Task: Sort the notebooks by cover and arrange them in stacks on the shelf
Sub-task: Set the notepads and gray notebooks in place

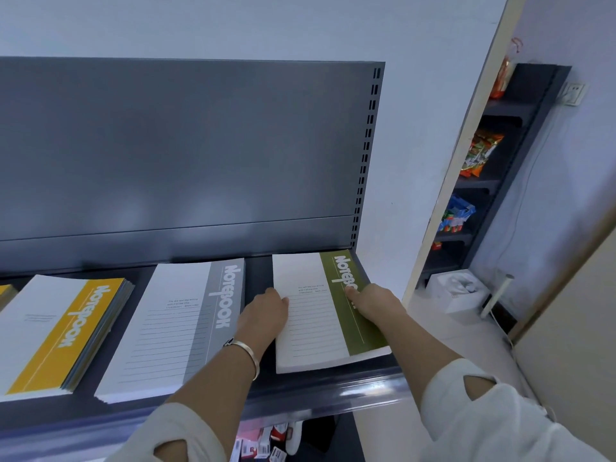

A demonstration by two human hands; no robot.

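One green notebook, right hand pressing flat, hiding title letters; left hand at its edge, grip unclear

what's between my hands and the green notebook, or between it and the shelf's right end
Nothing visible. The left hand touches the green notebook at its left edge; the right hand rests on its green band. It already lies at the right end of the shelf, clear of the grey notebook.

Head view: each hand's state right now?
Left hand: open, fingers against the white-and-green paper notebook edge.
Right hand: open, pressing its green band.
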